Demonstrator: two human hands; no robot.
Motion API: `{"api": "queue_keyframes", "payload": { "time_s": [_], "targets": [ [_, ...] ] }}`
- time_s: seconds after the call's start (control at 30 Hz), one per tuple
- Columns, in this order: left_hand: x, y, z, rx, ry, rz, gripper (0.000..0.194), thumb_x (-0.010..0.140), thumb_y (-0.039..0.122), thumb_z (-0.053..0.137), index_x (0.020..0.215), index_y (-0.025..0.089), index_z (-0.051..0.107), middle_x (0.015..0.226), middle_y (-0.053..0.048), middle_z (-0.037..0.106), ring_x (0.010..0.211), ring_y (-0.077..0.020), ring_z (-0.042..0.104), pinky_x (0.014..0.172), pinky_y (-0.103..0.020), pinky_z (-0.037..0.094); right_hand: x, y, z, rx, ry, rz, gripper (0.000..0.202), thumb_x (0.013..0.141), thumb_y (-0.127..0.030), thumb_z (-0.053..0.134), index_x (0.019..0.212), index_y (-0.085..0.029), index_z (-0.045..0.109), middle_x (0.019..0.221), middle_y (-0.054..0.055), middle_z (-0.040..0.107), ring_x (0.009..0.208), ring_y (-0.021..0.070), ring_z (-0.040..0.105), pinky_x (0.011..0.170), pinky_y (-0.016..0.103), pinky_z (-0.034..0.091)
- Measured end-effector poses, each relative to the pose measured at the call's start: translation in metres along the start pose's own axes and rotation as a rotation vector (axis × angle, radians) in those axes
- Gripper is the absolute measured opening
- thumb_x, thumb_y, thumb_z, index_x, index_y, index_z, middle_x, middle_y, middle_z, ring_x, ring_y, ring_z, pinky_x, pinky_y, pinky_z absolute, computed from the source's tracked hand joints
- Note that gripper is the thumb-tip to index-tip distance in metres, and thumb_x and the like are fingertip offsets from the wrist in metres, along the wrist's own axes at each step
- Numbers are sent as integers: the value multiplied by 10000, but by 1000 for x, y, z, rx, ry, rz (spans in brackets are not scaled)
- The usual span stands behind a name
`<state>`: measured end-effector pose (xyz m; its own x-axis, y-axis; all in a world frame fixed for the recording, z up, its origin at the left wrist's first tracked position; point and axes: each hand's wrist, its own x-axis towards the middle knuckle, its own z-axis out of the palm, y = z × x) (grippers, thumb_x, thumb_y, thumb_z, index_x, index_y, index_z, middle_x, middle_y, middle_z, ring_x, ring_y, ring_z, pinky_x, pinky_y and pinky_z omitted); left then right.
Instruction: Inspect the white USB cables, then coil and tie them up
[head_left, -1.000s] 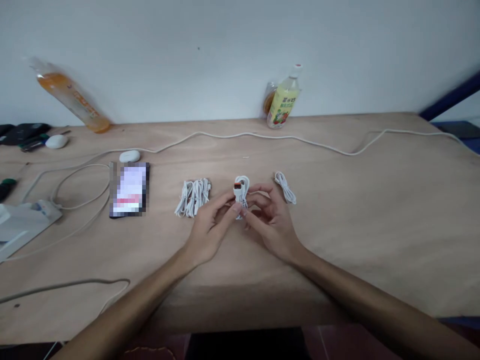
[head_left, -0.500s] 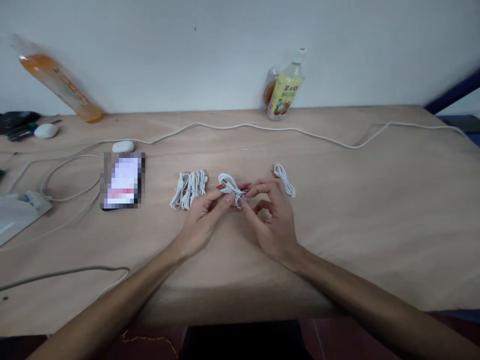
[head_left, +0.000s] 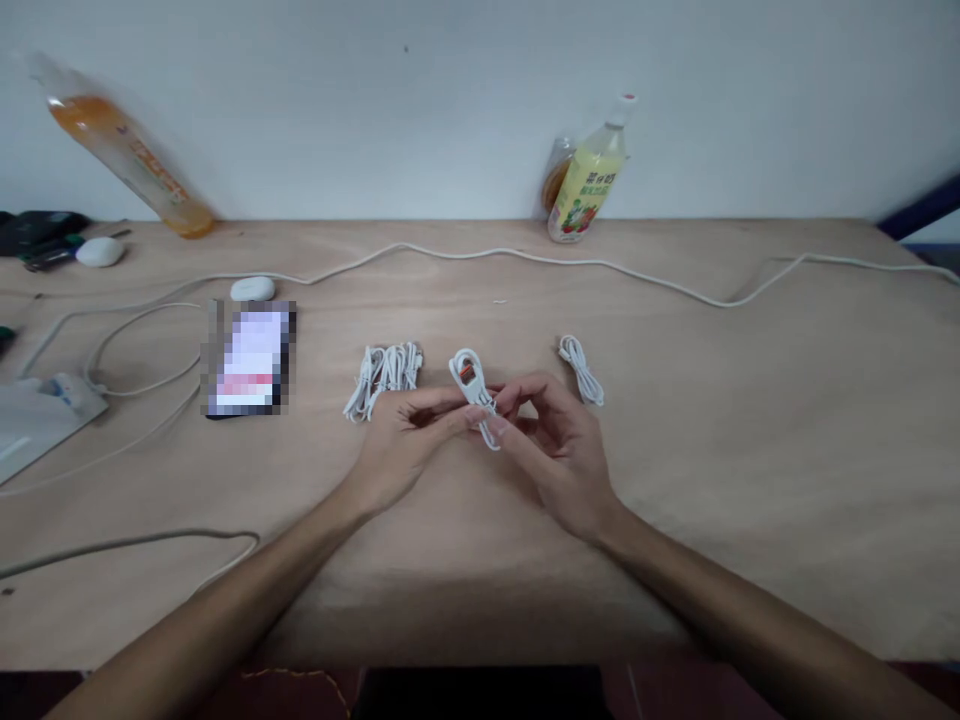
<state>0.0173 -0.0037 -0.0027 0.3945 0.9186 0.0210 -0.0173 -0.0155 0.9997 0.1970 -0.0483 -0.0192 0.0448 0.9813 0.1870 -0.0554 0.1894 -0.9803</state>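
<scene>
A coiled white USB cable (head_left: pixel 466 366) with an orange-tongued plug is held between both hands above the table. My left hand (head_left: pixel 409 435) pinches its middle from the left, thumb on top. From the right, my right hand (head_left: pixel 559 450) grips the same bundle with thumb and fingertips, near its lower loop. Just beyond my left hand lies a group of several coiled white cables (head_left: pixel 384 375), partly covered by that hand. One more coiled white cable (head_left: pixel 581 370) rests on the table past my right hand.
A phone (head_left: pixel 253 355) and a white earbud case (head_left: pixel 253 289) lie on the left. A long white cord (head_left: pixel 510 253) crosses the back of the wooden table (head_left: pixel 750 450). An orange drink bottle (head_left: pixel 135 160) and a yellow drink bottle (head_left: pixel 589 185) stand by the wall.
The cable in my hands has turned more upright, so its orange-tongued plug now faces the camera. Both hands keep hold of it. The view has shifted slightly.
</scene>
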Motion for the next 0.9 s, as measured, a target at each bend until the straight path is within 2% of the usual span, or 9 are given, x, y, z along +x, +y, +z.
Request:
{"api": "queue_keyframes", "payload": {
  "time_s": [0.13, 0.2, 0.33, 0.53, 0.67, 0.8, 0.9],
  "targets": [
    [1, -1, -1, -52, -11, 8, 121, 869, 314, 870, 786, 225, 861, 973, -65, 883, 932, -237, 810, 881, -361, 669, 4, -2, -2, 64, -46, 57, 215, 935, -432, 845, 925, -279, 694, 876, 17, 665, 967, 232, 699, 765, 348, 603],
    [1, -2, 0, -91, -7, 11, 61, 844, 277, 877, 866, 221, 870, 1003, -64, 880, 938, -223, 806, 880, -350, 668, 6, -3, -3, 80, -56, 64, 207, 930, -425, 846, 911, -280, 700, 852, 12, 651, 940, 228, 696, 760, 348, 607],
    [1, -4, 2, -140, 1, -20, 136, 800, 281, 921, 848, 207, 817, 875, -39, 847, 815, -193, 788, 808, -323, 665, 7, -4, -7, 75, -52, 50, 141, 928, -383, 830, 924, -280, 734, 848, 4, 649, 768, 186, 617, 671, 335, 578],
    [2, -6, 4, -114, -13, -6, 278, 814, 372, 941, 775, 199, 726, 722, 3, 741, 685, -152, 710, 670, -269, 605, 9, -5, -11, -8, -45, -44, 94, 927, -311, 809, 898, -278, 726, 827, -1, 645, 746, 177, 591, 653, 321, 542],
    [3, -7, 3, -111, 14, 2, 285, 843, 356, 912, 742, 199, 697, 684, 12, 712, 642, -123, 658, 616, -231, 542, 10, -2, -14, -196, -35, -225, 103, 950, -220, 791, 896, -284, 733, 826, -6, 624, 682, 156, 540, 560, 295, 458],
    [4, -10, 3, -169, 22, -59, 267, 860, 386, 898, 776, 201, 724, 719, -1, 727, 673, -143, 678, 663, -265, 592, 9, 4, -19, -491, 9, -516, 146, 952, -157, 783, 915, -297, 792, 836, 11, 638, 622, 145, 491, 527, 308, 422],
    [3, -13, 4, -216, 22, -94, 269, 855, 393, 912, 801, 195, 739, 734, -2, 729, 689, -151, 689, 688, -284, 616, 10, 5, -21, -579, 12, -611, 191, 956, -134, 773, 951, -318, 826, 839, 15, 665, 606, 142, 490, 528, 313, 432]
  ]
}}
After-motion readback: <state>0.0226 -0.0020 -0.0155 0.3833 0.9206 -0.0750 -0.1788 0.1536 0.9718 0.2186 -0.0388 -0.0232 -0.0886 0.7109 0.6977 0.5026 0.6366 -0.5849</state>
